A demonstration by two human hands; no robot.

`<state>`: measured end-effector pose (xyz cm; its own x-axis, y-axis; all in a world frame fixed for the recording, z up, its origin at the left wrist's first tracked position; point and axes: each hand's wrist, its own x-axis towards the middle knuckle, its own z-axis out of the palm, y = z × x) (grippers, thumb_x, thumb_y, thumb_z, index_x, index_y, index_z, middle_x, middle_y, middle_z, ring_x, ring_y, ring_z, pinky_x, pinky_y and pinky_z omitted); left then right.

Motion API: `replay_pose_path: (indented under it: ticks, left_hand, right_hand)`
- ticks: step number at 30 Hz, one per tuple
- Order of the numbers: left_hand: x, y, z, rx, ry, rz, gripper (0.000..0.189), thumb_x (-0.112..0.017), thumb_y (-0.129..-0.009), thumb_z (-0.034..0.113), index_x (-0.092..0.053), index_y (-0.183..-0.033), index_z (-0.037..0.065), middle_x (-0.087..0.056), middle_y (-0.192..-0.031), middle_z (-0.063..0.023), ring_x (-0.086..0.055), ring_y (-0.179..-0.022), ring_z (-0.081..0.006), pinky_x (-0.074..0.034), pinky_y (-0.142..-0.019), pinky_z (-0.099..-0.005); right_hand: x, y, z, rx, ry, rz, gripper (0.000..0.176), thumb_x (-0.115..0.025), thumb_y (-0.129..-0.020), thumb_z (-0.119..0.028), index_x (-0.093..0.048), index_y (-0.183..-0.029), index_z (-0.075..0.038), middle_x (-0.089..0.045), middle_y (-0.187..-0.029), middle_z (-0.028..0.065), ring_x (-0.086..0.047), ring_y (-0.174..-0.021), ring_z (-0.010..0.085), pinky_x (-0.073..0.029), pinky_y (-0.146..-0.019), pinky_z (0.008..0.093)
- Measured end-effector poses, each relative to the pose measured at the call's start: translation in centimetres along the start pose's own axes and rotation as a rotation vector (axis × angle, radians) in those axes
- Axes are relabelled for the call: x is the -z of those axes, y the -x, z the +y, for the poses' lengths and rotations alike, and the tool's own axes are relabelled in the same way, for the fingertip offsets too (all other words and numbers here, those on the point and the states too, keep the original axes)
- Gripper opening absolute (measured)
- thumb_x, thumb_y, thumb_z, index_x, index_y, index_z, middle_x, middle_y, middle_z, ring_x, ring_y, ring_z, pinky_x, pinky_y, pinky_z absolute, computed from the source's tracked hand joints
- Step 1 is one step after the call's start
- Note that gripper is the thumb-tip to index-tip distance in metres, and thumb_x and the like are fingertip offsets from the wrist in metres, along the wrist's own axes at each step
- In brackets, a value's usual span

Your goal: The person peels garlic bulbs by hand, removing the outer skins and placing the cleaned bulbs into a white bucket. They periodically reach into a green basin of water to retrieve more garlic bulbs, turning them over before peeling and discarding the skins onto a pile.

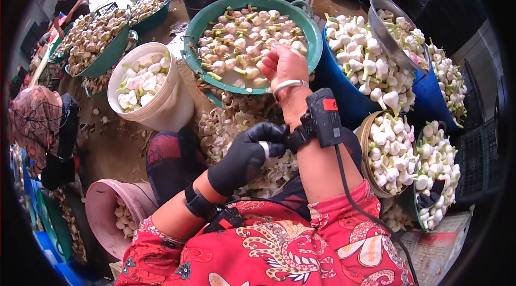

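Bare and with a bangle at the wrist, my right hand (285, 64) is over the near right part of a green basin (188, 44) of water and garlic bulbs (236, 39). Its fingers are curled; what they hold, if anything, is hidden. My left hand (248, 154), in a black glove with a white band on one finger, is closed near my right wrist, beside a strapped black device (324, 118). Whether it grips anything I cannot make out. Garlic peelings (226, 119) are heaped below the basin.
A white bucket (180, 95) of garlic is at left, a pink bucket (107, 200) at lower left. Garlic fills a blue tub (336, 98) and a beige bucket (368, 151) at right. A person in a patterned head covering (35, 109) sits left; another person (70, 4) is farther back.
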<state>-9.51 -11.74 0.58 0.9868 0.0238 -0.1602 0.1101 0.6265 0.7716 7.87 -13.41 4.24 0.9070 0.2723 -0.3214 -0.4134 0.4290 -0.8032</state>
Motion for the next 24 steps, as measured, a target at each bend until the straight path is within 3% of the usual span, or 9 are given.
replay_pose_path:
  ticks: [3,7,8,9,11,12,13,19,24]
  left_hand:
    - [-0.2,0.1,0.6,0.127,0.223,-0.065,0.022,-0.051,-0.090,0.003,-0.058,-0.111,0.002,-0.060,-0.104,-0.0050,-0.058,-0.097,-0.0152,-0.047,-0.086,-0.0296]
    - [2.4,0.2,-2.0,-0.036,0.007,-0.380,0.035,-0.056,-0.092,0.023,-0.054,-0.121,0.003,-0.059,-0.119,-0.0061,-0.055,-0.112,-0.0179,-0.041,-0.099,-0.0338]
    - [1.4,1.6,1.1,-0.171,-0.726,-0.330,0.032,-0.053,-0.093,0.018,-0.054,-0.122,0.002,-0.059,-0.120,-0.0076,-0.054,-0.114,-0.0184,-0.040,-0.101,-0.0336]
    - [1.2,1.9,1.5,-0.170,-0.727,-0.333,0.032,-0.053,-0.093,0.018,-0.054,-0.122,0.002,-0.059,-0.120,-0.0076,-0.054,-0.114,-0.0184,-0.040,-0.101,-0.0336]
    - [1.3,2.7,1.6,-0.082,-0.024,-0.442,0.032,-0.050,-0.094,0.006,-0.051,-0.126,0.005,-0.054,-0.124,-0.0083,-0.051,-0.116,-0.0188,-0.042,-0.098,-0.0356]
    - [2.6,3.7,1.9,-0.015,-0.090,-0.464,0.039,-0.051,-0.094,0.007,-0.044,-0.133,0.007,-0.050,-0.131,-0.0075,-0.047,-0.122,-0.0189,-0.035,-0.105,-0.0355]
    - [2.9,5.4,1.9,0.257,0.507,-0.370,0.042,-0.054,-0.092,0.008,-0.044,-0.133,0.007,-0.049,-0.131,-0.0073,-0.046,-0.123,-0.0188,-0.035,-0.106,-0.0347]
    - [5.4,7.2,0.5,0.174,0.518,-0.414,0.041,-0.055,-0.092,0.007,-0.046,-0.131,0.007,-0.051,-0.129,-0.0077,-0.048,-0.121,-0.0190,-0.037,-0.104,-0.0343]
    - [5.4,7.1,-0.6,0.059,0.532,-0.400,0.040,-0.055,-0.091,0.007,-0.047,-0.130,0.006,-0.053,-0.127,-0.0081,-0.050,-0.118,-0.0192,-0.039,-0.102,-0.0340]
  right_hand:
    - [-2.0,2.1,-0.8,0.011,-0.002,-0.160,0.009,-0.054,-0.087,-0.012,-0.057,-0.095,-0.007,-0.062,-0.077,0.0068,-0.060,-0.061,0.0153,-0.051,-0.055,0.0308]
    - [-4.1,6.2,-0.3,-0.010,0.091,-0.596,0.017,-0.054,-0.088,-0.009,-0.059,-0.104,-0.004,-0.063,-0.079,0.0062,-0.060,-0.062,0.0124,-0.050,-0.055,0.0245]
    - [-4.5,7.2,-0.1,-0.001,0.151,-0.707,0.016,-0.055,-0.087,-0.009,-0.060,-0.101,-0.003,-0.063,-0.079,0.0052,-0.060,-0.063,0.0112,-0.050,-0.056,0.0237]
    - [-4.8,8.3,0.0,0.009,0.210,-0.816,0.014,-0.056,-0.087,-0.008,-0.061,-0.099,-0.003,-0.062,-0.078,0.0041,-0.060,-0.063,0.0100,-0.050,-0.056,0.0229]
    - [-5.2,10.5,-0.2,0.030,0.319,-1.095,0.011,-0.058,-0.085,-0.008,-0.062,-0.094,-0.002,-0.062,-0.077,0.0025,-0.058,-0.064,0.0075,-0.049,-0.057,0.0217]
    - [-5.5,11.9,-0.4,-0.069,0.302,-1.212,0.011,-0.060,-0.084,-0.007,-0.062,-0.093,-0.002,-0.061,-0.077,0.0020,-0.057,-0.065,0.0070,-0.048,-0.058,0.0213]
    - [-5.7,13.1,-0.3,-0.170,0.283,-1.326,0.011,-0.061,-0.082,-0.007,-0.062,-0.092,-0.002,-0.061,-0.077,0.0014,-0.057,-0.067,0.0065,-0.048,-0.059,0.0210]
    - [-6.2,17.3,1.0,-0.455,0.371,-1.714,0.009,-0.068,-0.073,-0.008,-0.064,-0.079,-0.002,-0.062,-0.067,0.0053,-0.061,-0.061,0.0134,-0.050,-0.051,0.0270]
    - [-7.8,16.2,2.3,-0.421,0.359,-1.533,0.013,-0.067,-0.073,-0.009,-0.064,-0.084,-0.002,-0.062,-0.068,0.0051,-0.061,-0.060,0.0129,-0.050,-0.050,0.0263]
